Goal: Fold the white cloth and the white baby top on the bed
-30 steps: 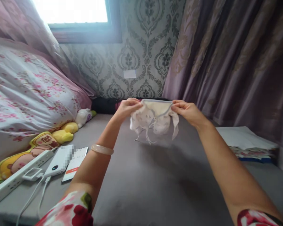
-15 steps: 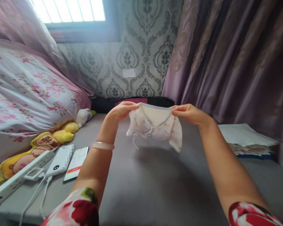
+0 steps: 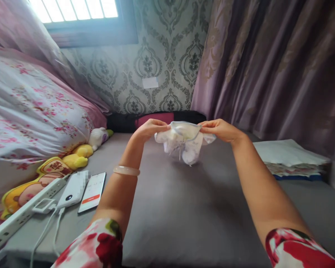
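Note:
A small pale baby top (image 3: 187, 139) with a bluish-grey trimmed neckline and thin ties hangs in the air over the grey bed sheet (image 3: 162, 216). My left hand (image 3: 152, 128) pinches it at one side of the neckline, with a bangle on that wrist. On the opposite side my right hand (image 3: 222, 129) grips the fabric between thumb and fingers. Its lower part is bunched and slightly blurred, billowing below the neckline.
At left lie a phone (image 3: 92, 191), a white power bank (image 3: 72, 190) with cables, a power strip (image 3: 25, 208) and plush toys (image 3: 79, 156). A stack of folded cloths (image 3: 292, 158) sits at right. Curtains and a patterned wall stand behind.
The top's hem has swung up and bunched, where before it hung flatter and wider. My hands have come slightly closer together, both still holding the neckline.

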The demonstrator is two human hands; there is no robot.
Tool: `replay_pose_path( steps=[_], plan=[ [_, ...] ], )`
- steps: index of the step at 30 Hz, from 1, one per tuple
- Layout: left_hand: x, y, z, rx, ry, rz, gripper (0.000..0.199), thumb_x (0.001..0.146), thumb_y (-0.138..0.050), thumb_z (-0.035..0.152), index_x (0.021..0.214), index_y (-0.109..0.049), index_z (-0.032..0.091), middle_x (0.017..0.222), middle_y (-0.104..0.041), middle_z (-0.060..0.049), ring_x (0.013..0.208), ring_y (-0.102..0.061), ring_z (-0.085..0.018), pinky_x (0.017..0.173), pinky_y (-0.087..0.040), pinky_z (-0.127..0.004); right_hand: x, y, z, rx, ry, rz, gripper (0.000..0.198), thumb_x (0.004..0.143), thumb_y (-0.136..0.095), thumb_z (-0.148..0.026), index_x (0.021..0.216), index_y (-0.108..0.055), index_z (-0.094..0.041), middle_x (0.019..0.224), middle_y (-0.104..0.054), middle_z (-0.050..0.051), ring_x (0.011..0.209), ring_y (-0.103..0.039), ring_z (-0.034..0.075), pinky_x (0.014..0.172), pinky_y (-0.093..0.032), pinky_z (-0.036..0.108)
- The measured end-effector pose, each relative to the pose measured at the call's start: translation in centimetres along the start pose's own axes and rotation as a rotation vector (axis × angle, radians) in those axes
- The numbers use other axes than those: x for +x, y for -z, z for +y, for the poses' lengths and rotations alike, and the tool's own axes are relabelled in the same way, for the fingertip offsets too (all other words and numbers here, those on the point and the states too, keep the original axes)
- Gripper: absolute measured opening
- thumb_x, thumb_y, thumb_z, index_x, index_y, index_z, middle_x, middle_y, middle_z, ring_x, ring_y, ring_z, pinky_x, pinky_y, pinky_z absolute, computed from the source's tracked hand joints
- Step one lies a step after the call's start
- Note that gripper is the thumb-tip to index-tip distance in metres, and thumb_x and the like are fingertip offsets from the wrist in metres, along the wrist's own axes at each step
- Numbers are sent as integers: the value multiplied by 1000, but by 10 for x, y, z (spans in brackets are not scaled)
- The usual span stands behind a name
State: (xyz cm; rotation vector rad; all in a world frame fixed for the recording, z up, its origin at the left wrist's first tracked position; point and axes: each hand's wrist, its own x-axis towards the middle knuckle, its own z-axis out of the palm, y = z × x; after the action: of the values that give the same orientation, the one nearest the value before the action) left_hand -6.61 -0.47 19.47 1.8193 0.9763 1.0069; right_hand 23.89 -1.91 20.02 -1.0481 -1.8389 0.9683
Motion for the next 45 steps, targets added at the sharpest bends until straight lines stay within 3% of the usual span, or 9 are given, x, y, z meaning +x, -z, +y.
replay_pose_path(
  steps=[2,6,12,22,27,31,36,40,45],
  plan=[
    [1,0,-1,13,-1,34,32,62,-80,44,74,-75,14,68,-69,-5,64,-60,-15,60,-44,-27,-1,1,1,-18,2,22,41,51,-83,-58,67,-76,-21,97,-72,5,96,-62,23,89,-48,35],
    [2,0,-6,-83,-28,24,36,64,-79,45,82,-76,15,79,-72,-7,72,-62,-16,68,-47,-29,-1,4,3,50,21,-46,41,58,-80,-58,80,-78,-22,97,-72,4,97,-63,22,91,-47,36],
    [7,1,-9,-121,-44,114,33,64,-79,44,79,-75,15,77,-71,-5,72,-61,-14,72,-46,-28,4,3,3,18,17,73,43,54,-82,-61,75,-77,-23,90,-73,4,95,-64,24,87,-49,36],
    [2,-6,-4,-153,-50,250,38,65,-77,48,80,-72,13,68,-66,-3,61,-56,-12,57,-41,-24,10,-5,8,-68,46,267,53,54,-76,-69,76,-73,-21,78,-72,4,74,-62,20,71,-48,32],
    [5,-13,-9,-164,-101,342,39,66,-74,50,83,-69,15,67,-63,0,58,-52,-11,54,-38,-23,16,-14,19,-170,141,345,50,67,-67,-68,79,-70,-20,78,-70,5,72,-60,19,68,-46,31],
    [6,-19,-14,-123,-185,435,39,67,-73,50,83,-69,15,62,-58,2,56,-50,-10,52,-35,-22,16,-23,23,-339,232,486,42,83,-55,-58,88,-69,-19,82,-69,6,75,-60,19,70,-45,31],
    [-15,-20,-4,11,-243,464,40,69,-72,51,82,-71,13,65,-62,0,60,-52,-10,53,-36,-21,-1,-35,16,-483,285,614,37,88,-50,-49,90,-68,-17,81,-69,7,70,-59,18,68,-45,31],
    [-45,-10,19,92,-178,381,37,73,-70,48,82,-72,13,64,-63,-2,56,-51,-9,49,-36,-20,-19,-34,-1,-353,247,500,35,82,-60,-53,83,-69,-19,74,-68,4,65,-58,16,62,-45,29],
    [-54,5,19,63,83,275,33,72,-71,46,84,-73,15,60,-62,-2,49,-50,-9,44,-33,-20,-24,-27,-8,-50,23,251,37,70,-72,-57,79,-71,-21,71,-69,3,60,-59,15,56,-47,27]
  ],
)
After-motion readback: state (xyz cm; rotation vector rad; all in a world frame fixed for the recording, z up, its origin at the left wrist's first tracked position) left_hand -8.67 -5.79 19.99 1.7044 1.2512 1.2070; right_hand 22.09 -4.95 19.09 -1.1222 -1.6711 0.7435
